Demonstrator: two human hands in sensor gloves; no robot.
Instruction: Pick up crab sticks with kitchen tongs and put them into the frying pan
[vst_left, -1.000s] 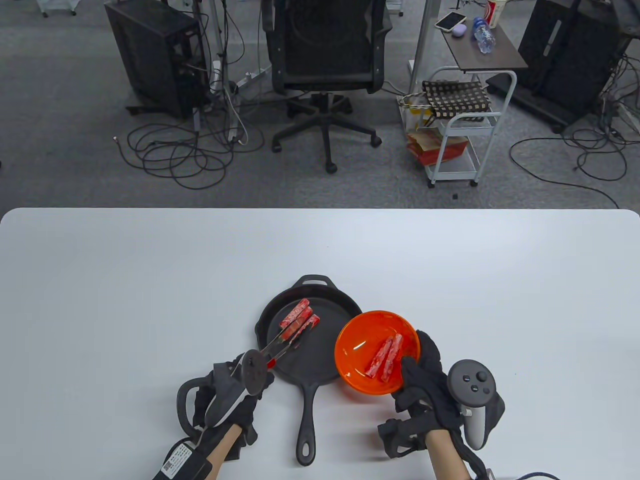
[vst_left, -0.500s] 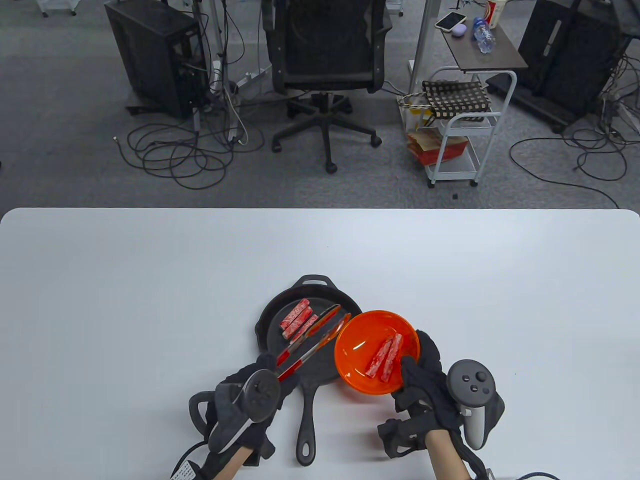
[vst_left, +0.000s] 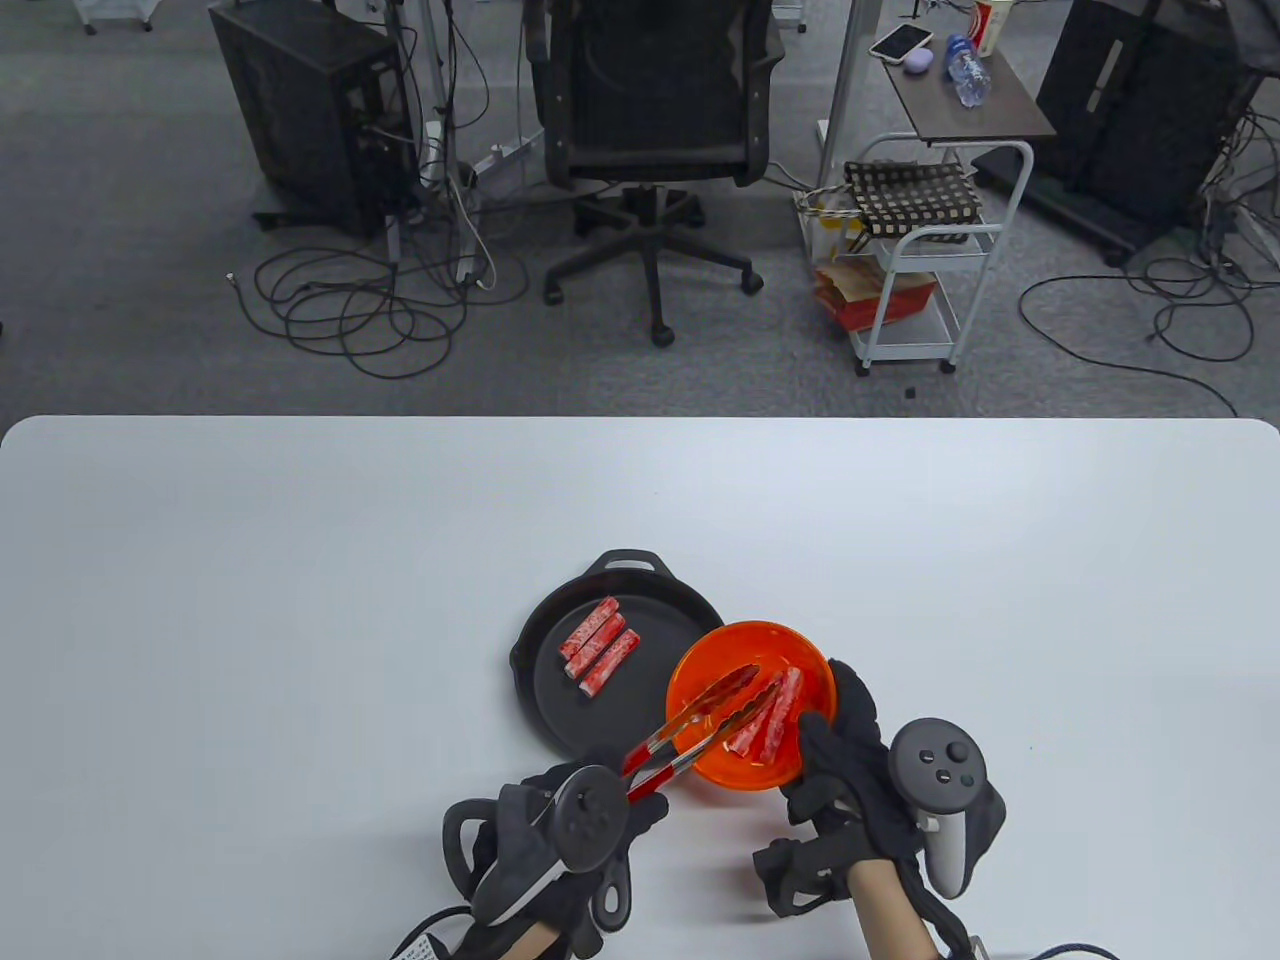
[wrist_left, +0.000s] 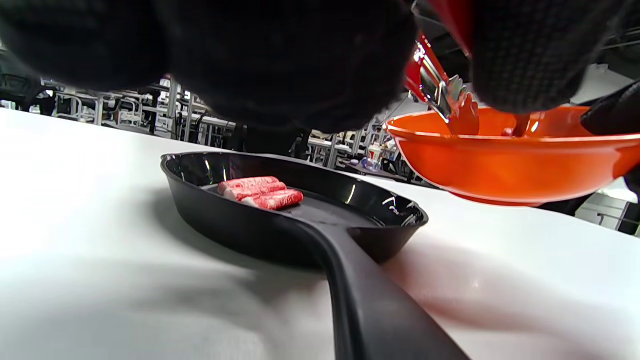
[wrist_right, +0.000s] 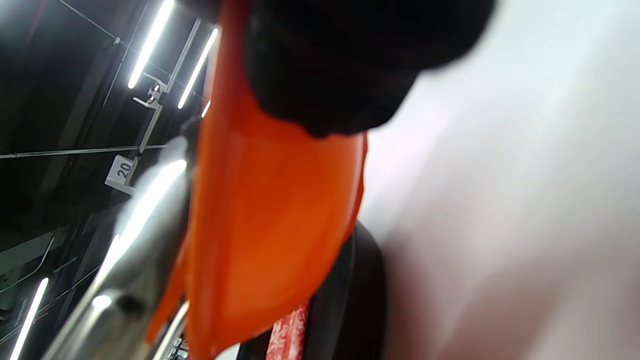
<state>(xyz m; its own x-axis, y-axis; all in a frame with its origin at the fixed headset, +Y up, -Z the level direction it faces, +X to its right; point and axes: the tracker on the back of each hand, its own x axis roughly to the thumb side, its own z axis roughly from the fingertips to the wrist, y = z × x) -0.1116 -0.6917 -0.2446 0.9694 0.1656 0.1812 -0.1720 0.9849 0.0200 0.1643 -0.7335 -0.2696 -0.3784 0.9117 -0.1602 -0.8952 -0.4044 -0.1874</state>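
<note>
Tongs (vst_left: 700, 722) reach from the left hand (vst_left: 560, 850) up into the orange bowl (vst_left: 700, 770), arms spread apart, red tips sitting just left of the two crab sticks (vst_left: 768, 722) that lie side by side in the bowl's right half. To my eye the spread is there so the tips can straddle one stick before squeezing; whether a tip already touches a stick I cannot tell from here. The left hand's fingers are curled round the red handle end, gripping it low and near the person.

The right hand (vst_left: 850, 770) is wrapped on the bowl's near-right rim, thumb over the edge and fingers behind. From the left wrist camera the bowl floats clear of the desk (vst_left: 250, 600), lifted and tipped toward the pan. That looks like a deliberate hold: it brings the sticks close to the tongs and shortens the carry.

Just left of the bowl sits the black frying pan (vst_left: 560, 700), its handle pointing toward the person, the bowl's left edge overlapping its right rim. Three crab sticks (vst_left: 598, 645) already rest in a tidy row on the pan's far-left floor, which leaves the near and right part bare for the next ones. So I judge the job past halfway, two sticks to go, and the step in hand is closing on the next one.
</note>
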